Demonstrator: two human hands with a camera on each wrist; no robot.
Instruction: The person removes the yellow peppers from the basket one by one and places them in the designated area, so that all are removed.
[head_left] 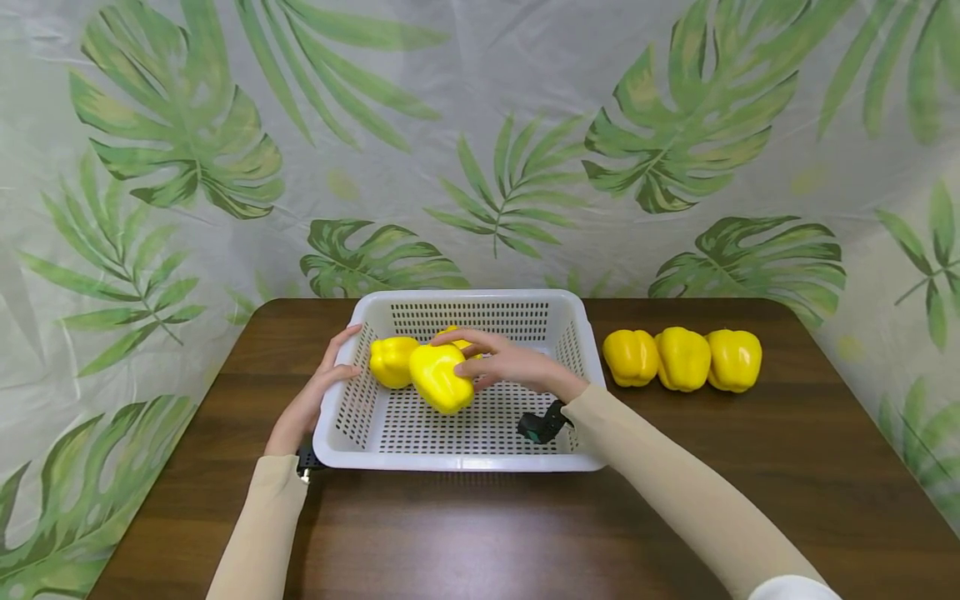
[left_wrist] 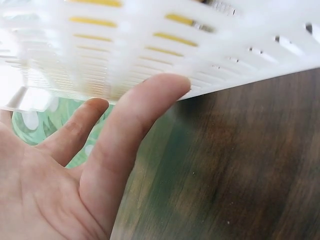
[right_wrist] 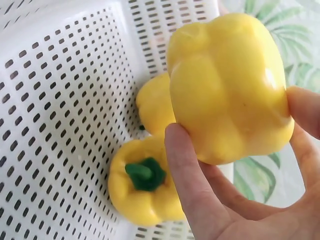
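Note:
My right hand (head_left: 517, 364) grips a yellow bell pepper (head_left: 442, 382) over the left half of a white perforated plastic basket (head_left: 465, 462). In the right wrist view the fingers and thumb hold this pepper (right_wrist: 230, 90) by its sides. Two more yellow peppers lie in the basket: one with a green stem (right_wrist: 144, 175) facing up, and another pepper (right_wrist: 152, 102) partly hidden behind the held one. At the basket's left side, my left hand (head_left: 309, 398) touches the outer wall with fingers extended. Its thumb (left_wrist: 135, 115) lies along the slotted wall in the left wrist view.
Right of the basket, three yellow bell peppers (head_left: 682, 358) stand in a row on the dark wooden table (head_left: 480, 533). A leaf-patterned cloth (head_left: 510, 167) hangs behind the table. A black strapped device (head_left: 543, 423) sits at the right wrist, over the basket.

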